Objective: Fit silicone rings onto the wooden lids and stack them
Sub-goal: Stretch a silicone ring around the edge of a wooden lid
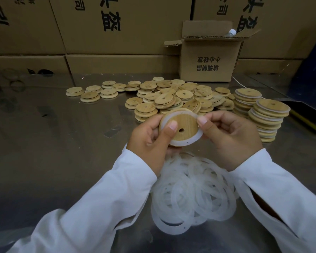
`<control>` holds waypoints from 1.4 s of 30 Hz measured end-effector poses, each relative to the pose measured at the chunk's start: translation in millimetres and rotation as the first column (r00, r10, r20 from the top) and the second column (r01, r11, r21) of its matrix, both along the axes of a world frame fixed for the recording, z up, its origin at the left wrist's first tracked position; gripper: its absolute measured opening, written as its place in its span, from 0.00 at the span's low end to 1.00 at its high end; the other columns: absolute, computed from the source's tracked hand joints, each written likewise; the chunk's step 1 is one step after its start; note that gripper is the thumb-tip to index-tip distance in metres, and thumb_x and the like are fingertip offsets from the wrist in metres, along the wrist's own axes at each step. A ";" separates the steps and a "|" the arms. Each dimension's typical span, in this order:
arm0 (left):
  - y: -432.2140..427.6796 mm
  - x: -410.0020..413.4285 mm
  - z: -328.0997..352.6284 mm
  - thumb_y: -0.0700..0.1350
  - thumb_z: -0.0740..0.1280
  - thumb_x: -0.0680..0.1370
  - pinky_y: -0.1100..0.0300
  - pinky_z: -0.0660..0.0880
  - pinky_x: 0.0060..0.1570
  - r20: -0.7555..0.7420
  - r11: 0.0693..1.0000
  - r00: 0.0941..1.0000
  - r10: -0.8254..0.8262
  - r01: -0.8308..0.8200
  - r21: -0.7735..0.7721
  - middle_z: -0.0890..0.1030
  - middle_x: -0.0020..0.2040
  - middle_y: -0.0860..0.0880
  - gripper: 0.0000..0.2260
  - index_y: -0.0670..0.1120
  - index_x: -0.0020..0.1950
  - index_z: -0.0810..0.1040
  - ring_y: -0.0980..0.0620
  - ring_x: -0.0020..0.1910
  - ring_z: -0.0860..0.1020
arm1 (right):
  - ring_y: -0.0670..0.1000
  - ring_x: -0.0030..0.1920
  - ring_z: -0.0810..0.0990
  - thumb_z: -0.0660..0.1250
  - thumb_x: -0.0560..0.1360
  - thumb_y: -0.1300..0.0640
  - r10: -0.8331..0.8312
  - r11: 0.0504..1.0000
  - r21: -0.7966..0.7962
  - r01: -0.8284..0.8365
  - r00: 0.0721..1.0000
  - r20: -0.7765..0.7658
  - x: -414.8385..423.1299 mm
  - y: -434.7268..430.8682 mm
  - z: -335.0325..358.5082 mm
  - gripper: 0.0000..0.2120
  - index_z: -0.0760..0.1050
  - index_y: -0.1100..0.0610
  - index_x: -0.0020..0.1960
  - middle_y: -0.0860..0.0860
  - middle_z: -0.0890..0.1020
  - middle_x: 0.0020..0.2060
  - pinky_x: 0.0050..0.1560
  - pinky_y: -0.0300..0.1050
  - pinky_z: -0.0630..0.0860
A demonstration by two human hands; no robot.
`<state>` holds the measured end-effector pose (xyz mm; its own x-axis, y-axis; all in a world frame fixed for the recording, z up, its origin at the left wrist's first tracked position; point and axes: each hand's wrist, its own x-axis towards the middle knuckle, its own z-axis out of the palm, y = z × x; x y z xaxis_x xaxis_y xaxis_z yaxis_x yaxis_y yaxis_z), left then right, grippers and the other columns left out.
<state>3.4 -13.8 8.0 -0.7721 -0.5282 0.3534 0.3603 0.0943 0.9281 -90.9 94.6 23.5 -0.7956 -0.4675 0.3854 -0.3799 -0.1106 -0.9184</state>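
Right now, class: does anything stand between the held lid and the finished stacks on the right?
Nothing visible does. The left hand and right hand hold the lid above the table; only the right hand itself lies toward the stacks.

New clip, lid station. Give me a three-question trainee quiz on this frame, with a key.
1. True or false: the left hand and the right hand together hold one wooden lid with a silicone ring around it.
2. Where do the loose silicone rings lie? A) in the open cardboard box; B) on the metal table, nearer the person than the hands; C) on the pile of bare lids.
3. Fill in: the stacks of ringed lids stand on the person's ____ side.
Key: 1 true; 2 B; 3 right.
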 end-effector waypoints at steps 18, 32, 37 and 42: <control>8.0 -5.2 -6.1 0.41 0.62 0.76 0.60 0.80 0.35 -0.013 0.971 1.000 0.005 -0.002 0.241 0.84 0.37 0.53 0.04 0.43 0.49 0.74 0.54 0.39 0.83 | 0.42 0.35 0.80 0.66 0.70 0.53 -0.144 0.988 0.033 0.152 0.975 -0.170 11.2 -4.2 -12.8 0.03 0.72 0.45 0.40 0.41 0.79 0.35 0.39 0.40 0.75; -3.5 -3.1 -12.7 0.40 0.69 0.73 0.57 0.77 0.45 0.161 0.998 0.986 0.041 -0.033 -0.054 0.84 0.42 0.44 0.08 0.43 0.51 0.80 0.50 0.42 0.82 | 0.41 0.40 0.79 0.66 0.67 0.51 -0.032 0.985 0.149 0.086 0.942 -0.334 9.4 -0.5 -12.8 0.02 0.75 0.48 0.38 0.41 0.80 0.36 0.41 0.34 0.75; -5.0 -2.1 -10.0 0.38 0.68 0.73 0.56 0.77 0.46 0.152 0.998 0.988 0.039 -0.032 -0.048 0.84 0.42 0.45 0.06 0.46 0.48 0.80 0.49 0.43 0.82 | 0.40 0.36 0.78 0.67 0.69 0.53 -0.040 0.986 0.146 0.080 0.964 -0.262 7.9 -2.7 -13.8 0.05 0.74 0.47 0.34 0.41 0.80 0.30 0.39 0.33 0.73; -7.3 -0.6 -6.0 0.45 0.71 0.69 0.53 0.78 0.47 0.149 0.996 0.988 0.050 -0.037 -0.085 0.84 0.41 0.48 0.07 0.51 0.46 0.80 0.49 0.43 0.82 | 0.40 0.30 0.77 0.69 0.70 0.58 0.058 0.993 0.107 -0.051 0.996 -0.070 1.0 -2.5 -10.1 0.07 0.76 0.51 0.34 0.41 0.80 0.26 0.34 0.30 0.73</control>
